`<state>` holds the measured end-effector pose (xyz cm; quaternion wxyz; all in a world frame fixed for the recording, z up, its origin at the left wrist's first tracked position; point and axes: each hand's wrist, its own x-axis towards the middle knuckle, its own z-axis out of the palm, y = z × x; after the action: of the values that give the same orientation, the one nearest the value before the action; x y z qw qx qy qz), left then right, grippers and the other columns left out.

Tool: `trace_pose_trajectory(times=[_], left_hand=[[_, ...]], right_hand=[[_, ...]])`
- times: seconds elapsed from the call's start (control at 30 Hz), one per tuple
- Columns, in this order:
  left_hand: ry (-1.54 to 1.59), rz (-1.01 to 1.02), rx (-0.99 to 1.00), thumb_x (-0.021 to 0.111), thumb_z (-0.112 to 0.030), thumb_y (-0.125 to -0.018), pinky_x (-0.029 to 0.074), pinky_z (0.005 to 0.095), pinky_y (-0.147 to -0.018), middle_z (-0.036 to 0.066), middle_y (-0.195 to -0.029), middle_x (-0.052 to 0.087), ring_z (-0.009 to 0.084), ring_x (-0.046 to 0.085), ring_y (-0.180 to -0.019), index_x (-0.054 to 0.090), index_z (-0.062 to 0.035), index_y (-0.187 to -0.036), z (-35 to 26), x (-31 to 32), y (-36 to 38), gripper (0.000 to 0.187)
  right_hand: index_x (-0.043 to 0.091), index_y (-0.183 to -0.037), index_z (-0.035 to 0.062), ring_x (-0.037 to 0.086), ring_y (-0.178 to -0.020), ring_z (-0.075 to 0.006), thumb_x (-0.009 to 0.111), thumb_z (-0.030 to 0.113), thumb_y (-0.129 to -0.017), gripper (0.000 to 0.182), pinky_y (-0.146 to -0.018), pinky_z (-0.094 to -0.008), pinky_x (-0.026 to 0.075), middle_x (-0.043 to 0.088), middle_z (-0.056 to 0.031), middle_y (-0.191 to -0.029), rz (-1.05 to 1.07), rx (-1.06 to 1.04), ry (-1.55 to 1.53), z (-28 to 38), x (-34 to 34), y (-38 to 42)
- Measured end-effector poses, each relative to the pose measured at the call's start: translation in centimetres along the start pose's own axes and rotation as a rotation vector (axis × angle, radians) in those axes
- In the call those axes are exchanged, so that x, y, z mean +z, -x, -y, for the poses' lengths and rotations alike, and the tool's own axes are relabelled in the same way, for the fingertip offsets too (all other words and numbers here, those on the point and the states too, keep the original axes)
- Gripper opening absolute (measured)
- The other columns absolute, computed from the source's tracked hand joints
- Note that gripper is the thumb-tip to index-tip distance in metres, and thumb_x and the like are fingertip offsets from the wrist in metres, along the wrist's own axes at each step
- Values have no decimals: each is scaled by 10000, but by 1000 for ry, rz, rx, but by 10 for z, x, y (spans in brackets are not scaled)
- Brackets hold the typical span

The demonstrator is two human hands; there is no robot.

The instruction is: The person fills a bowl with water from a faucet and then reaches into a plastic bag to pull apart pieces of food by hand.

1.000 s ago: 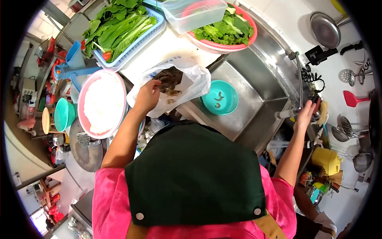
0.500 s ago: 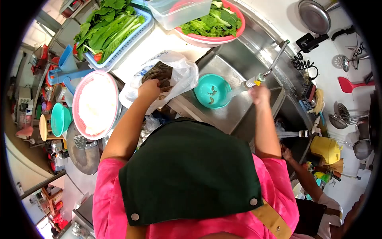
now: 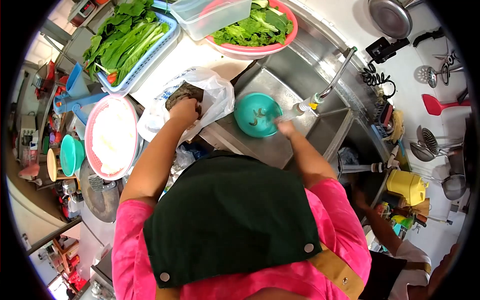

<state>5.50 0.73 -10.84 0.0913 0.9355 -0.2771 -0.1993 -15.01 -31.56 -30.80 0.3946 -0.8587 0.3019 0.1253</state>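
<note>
My left hand (image 3: 186, 112) reaches into a white plastic bag (image 3: 220, 97) holding a heap of grey-brown, shrimp-like pieces (image 3: 186, 93). Its fingers are curled against the heap, and what they grip is hidden. In the sink stands a turquoise bowl (image 3: 256, 130) with several shrimp (image 3: 258, 114) in it. My right hand (image 3: 286, 127) is at the bowl's right rim, below the tap's nozzle (image 3: 303, 106); its fingers are smeared by motion. Water seems to run from the nozzle toward the bowl.
A metal sink (image 3: 295, 77) surrounds the bowl. Behind are a blue basket of leafy greens (image 3: 132, 42), a clear container (image 3: 212, 17) and a red basin of cut greens (image 3: 255, 30). At left stands a pink basket (image 3: 112, 137) of white food. A co-worker's arm (image 3: 385, 227) is at right.
My right hand has moved left and slightly down, from beside the tap to the bowl's rim. Another shrimp shows in the bowl. My left hand stays in the bag; the whole view has shifted slightly.
</note>
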Motion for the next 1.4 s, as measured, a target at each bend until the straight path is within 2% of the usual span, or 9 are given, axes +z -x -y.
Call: trace_pose_trajectory(times=[0.03,0.2,0.43,0.5,0.73,0.87,1.0,1.13,1.4], left_hand=[[-46,46,13,517,-103,-720,435,380,-756,100,-941,562,287,524,-937,551,-81,-879,-3,-2,1,164],[-114,30,36,544,-122,-698,436,379,-745,111,-934,561,286,538,-903,545,-93,-896,-12,-11,8,200],[241,-298,-1,602,-99,-637,415,374,-631,144,-754,528,305,526,-724,453,-39,-765,2,-12,10,206],[294,-303,-18,595,-90,-640,415,371,-618,144,-727,530,308,526,-694,450,-34,-754,1,-12,12,193],[380,-379,8,610,-101,-675,429,340,-584,130,-696,564,268,543,-626,526,-20,-834,2,-7,26,197],[473,-396,-5,626,-126,-698,438,308,-582,112,-689,584,218,553,-607,587,-25,-926,13,-10,30,252],[527,-458,8,625,-137,-714,431,289,-553,83,-640,569,180,528,-558,590,2,-867,20,-14,36,209],[579,-415,26,618,-135,-722,425,284,-542,69,-626,559,150,520,-548,586,18,-843,31,-13,35,198],[1086,-280,-135,477,-131,-834,425,215,-458,29,-768,544,109,563,-615,468,-39,-964,31,-20,41,160]], right_hand=[[607,-955,100,573,-864,-287,574,258,-751,260,-746,-361,450,620,-121,-885,107,-187,344,-4,6,8],[622,-973,76,399,-1131,-318,596,343,-713,374,-983,-382,287,594,-169,-957,417,-301,484,-8,56,36],[600,-961,-23,351,-1172,-339,548,363,-758,439,-1021,-399,214,590,-172,-976,387,-70,619,-33,87,46],[424,-1227,66,362,-1186,-288,427,244,-823,441,-925,-473,333,65,-74,-1422,510,143,688,-37,79,47],[454,-1196,48,358,-1185,-300,413,242,-832,414,-913,-454,350,158,-115,-1399,564,180,863,-101,94,18],[479,-1132,16,409,-1126,-340,577,166,-735,436,-920,-388,364,407,-215,-1223,-303,147,274,-19,-20,74],[529,-987,11,533,-858,-243,591,76,-732,271,-770,-318,428,526,-143,-985,-990,-150,-329,-15,-105,59],[546,-973,18,495,-736,-130,565,57,-769,208,-677,-249,419,533,-70,-889,-1198,-362,-403,87,-196,108],[586,-925,57,553,-804,-202,580,37,-738,189,-654,-267,466,556,-99,-979,-1040,-713,-71,200,-198,152]])
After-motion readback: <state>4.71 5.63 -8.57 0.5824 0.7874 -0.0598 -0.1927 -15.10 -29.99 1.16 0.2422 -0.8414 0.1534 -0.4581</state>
